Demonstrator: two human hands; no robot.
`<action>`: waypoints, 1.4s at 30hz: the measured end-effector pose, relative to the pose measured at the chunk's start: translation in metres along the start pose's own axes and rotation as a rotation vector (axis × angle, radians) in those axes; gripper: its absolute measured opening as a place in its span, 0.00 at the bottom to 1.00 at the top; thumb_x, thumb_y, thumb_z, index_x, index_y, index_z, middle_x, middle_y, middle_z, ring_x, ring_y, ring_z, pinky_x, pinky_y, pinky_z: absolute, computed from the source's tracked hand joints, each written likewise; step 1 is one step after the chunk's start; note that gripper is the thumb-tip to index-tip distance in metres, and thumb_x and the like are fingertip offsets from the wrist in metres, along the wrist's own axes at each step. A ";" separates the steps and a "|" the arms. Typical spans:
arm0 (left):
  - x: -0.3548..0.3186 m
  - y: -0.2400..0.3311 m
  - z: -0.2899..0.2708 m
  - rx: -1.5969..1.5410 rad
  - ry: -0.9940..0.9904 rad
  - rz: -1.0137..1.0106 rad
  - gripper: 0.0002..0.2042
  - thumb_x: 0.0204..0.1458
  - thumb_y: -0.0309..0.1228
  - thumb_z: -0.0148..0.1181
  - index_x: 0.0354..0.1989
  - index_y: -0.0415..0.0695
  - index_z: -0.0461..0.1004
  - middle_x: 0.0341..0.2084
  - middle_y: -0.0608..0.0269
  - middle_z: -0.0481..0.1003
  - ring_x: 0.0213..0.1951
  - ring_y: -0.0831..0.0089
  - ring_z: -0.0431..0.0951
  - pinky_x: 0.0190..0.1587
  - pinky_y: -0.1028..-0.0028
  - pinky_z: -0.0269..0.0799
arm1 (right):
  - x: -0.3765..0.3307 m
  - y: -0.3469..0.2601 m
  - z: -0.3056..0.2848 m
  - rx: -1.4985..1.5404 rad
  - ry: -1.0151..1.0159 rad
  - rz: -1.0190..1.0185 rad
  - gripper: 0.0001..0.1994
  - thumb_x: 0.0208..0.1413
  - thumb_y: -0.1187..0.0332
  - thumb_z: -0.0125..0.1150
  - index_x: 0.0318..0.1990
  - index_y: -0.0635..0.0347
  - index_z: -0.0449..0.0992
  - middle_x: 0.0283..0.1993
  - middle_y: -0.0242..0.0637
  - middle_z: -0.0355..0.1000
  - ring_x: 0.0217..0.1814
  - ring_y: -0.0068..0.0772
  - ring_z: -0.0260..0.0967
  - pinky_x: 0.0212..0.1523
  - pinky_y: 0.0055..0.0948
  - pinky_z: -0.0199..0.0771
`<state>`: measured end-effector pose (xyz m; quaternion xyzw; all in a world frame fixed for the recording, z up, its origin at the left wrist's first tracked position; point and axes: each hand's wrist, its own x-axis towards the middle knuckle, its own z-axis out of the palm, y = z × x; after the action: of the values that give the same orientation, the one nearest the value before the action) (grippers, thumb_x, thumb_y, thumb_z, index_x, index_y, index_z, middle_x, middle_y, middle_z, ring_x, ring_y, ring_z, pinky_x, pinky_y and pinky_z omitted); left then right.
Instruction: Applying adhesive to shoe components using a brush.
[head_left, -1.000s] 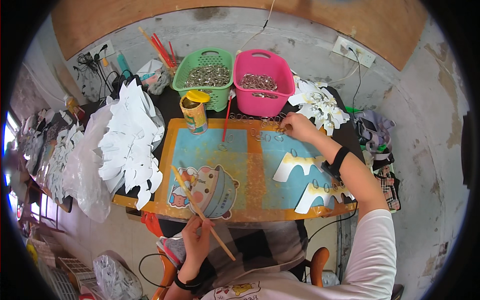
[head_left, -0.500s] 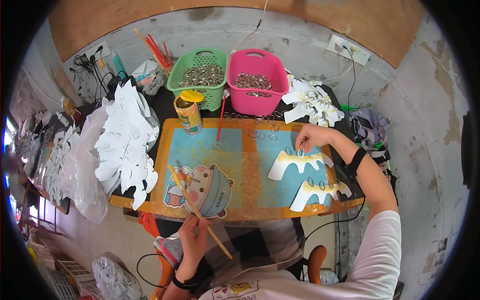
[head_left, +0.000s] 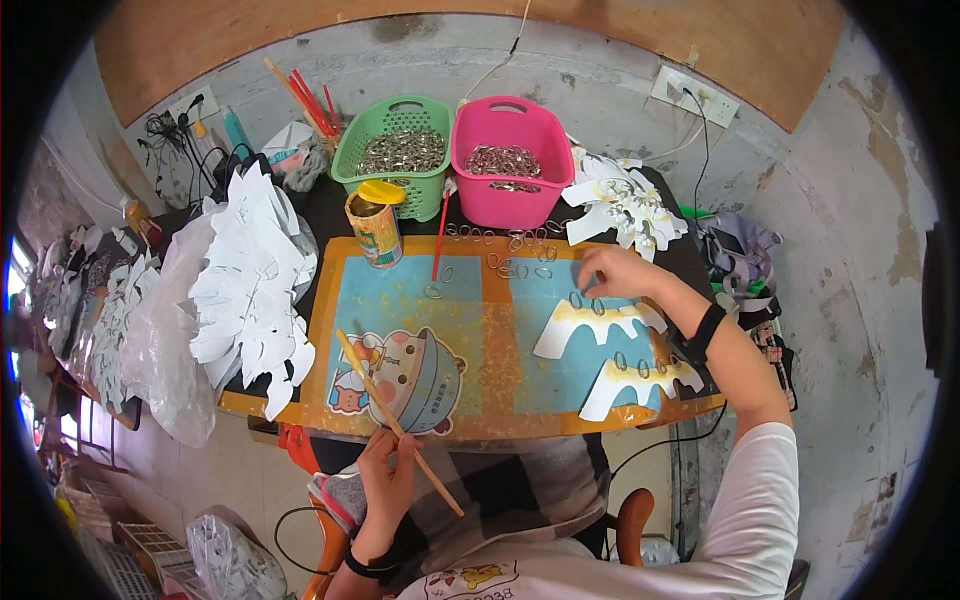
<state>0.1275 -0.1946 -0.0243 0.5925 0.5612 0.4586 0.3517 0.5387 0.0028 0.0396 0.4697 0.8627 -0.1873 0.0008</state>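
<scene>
My left hand (head_left: 386,478), low at the near table edge, is closed round a thin wooden stick (head_left: 436,486) that slants up over a cartoon picture (head_left: 415,385). My right hand (head_left: 615,272) hovers just above the upper white cut-out piece (head_left: 552,335), its fingers bent and slightly apart, with nothing visible in them. Two metal rings (head_left: 599,307) stand on the yellow glue along that piece's top edge. Nearer to me lies a second white cut-out piece (head_left: 602,395) with several rings along its glued edge. More loose rings (head_left: 515,269) lie on the mat beyond.
A green basket (head_left: 350,150) and a pink basket (head_left: 510,208) of metal rings stand at the back. An open can (head_left: 377,240) with a yellow lid sits before them, beside a red stick (head_left: 440,235). White cut-outs pile at left (head_left: 245,290) and far right (head_left: 630,215).
My right hand has lifted off the ring on the upper white piece and shifted slightly left and away from me. The ring stays on the glued edge. My left hand keeps its place.
</scene>
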 end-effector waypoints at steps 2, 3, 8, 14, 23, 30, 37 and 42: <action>0.000 0.000 0.000 0.001 0.004 0.003 0.12 0.60 0.27 0.53 0.24 0.34 0.73 0.20 0.60 0.69 0.25 0.74 0.67 0.30 0.74 0.60 | 0.004 -0.008 0.003 0.219 0.027 -0.044 0.10 0.42 0.72 0.71 0.35 0.60 0.81 0.35 0.38 0.74 0.34 0.38 0.73 0.35 0.33 0.73; 0.000 0.000 0.000 0.003 0.002 0.007 0.12 0.60 0.27 0.53 0.24 0.34 0.73 0.21 0.60 0.69 0.25 0.74 0.67 0.30 0.74 0.60 | 0.005 -0.010 0.004 0.184 0.032 0.003 0.10 0.42 0.72 0.71 0.35 0.60 0.81 0.35 0.38 0.74 0.34 0.38 0.73 0.35 0.33 0.73; -0.001 -0.003 0.000 -0.016 0.000 0.009 0.12 0.60 0.27 0.54 0.25 0.34 0.74 0.21 0.60 0.69 0.26 0.74 0.67 0.30 0.75 0.60 | 0.012 -0.014 0.006 0.111 -0.037 -0.027 0.12 0.41 0.68 0.73 0.33 0.60 0.80 0.30 0.37 0.75 0.33 0.38 0.74 0.34 0.35 0.71; -0.001 -0.005 0.000 0.005 0.011 0.037 0.11 0.59 0.28 0.56 0.26 0.35 0.76 0.21 0.58 0.68 0.23 0.70 0.69 0.26 0.73 0.61 | 0.012 -0.014 0.009 0.139 -0.015 0.006 0.11 0.40 0.67 0.74 0.31 0.59 0.80 0.31 0.37 0.77 0.34 0.39 0.74 0.34 0.35 0.71; 0.000 -0.006 0.000 0.027 0.019 0.061 0.10 0.58 0.28 0.57 0.26 0.36 0.76 0.21 0.58 0.69 0.24 0.70 0.70 0.25 0.74 0.60 | 0.055 -0.014 0.010 0.114 0.256 -0.005 0.07 0.43 0.68 0.70 0.28 0.60 0.80 0.28 0.41 0.75 0.31 0.43 0.73 0.33 0.38 0.71; -0.001 -0.004 -0.003 0.037 -0.007 0.042 0.10 0.58 0.27 0.57 0.26 0.36 0.76 0.22 0.58 0.70 0.24 0.70 0.71 0.25 0.74 0.61 | 0.093 -0.035 0.023 -0.022 0.199 0.025 0.12 0.38 0.66 0.72 0.31 0.61 0.80 0.28 0.44 0.76 0.35 0.47 0.75 0.35 0.41 0.73; 0.000 -0.004 -0.002 0.049 0.009 0.058 0.09 0.58 0.26 0.56 0.26 0.36 0.76 0.22 0.57 0.70 0.24 0.69 0.72 0.24 0.73 0.62 | 0.060 -0.026 -0.011 0.046 0.169 -0.049 0.05 0.43 0.70 0.65 0.29 0.60 0.82 0.23 0.39 0.76 0.25 0.39 0.74 0.31 0.37 0.73; 0.000 -0.001 0.001 0.048 -0.007 0.051 0.09 0.57 0.26 0.56 0.26 0.35 0.76 0.22 0.58 0.70 0.24 0.69 0.72 0.23 0.73 0.61 | -0.003 -0.001 -0.032 0.201 0.013 0.196 0.04 0.46 0.73 0.66 0.30 0.63 0.81 0.24 0.35 0.77 0.25 0.26 0.74 0.27 0.29 0.76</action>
<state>0.1278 -0.1947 -0.0259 0.6165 0.5555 0.4518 0.3273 0.5448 0.0104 0.0707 0.5507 0.7895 -0.2689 -0.0337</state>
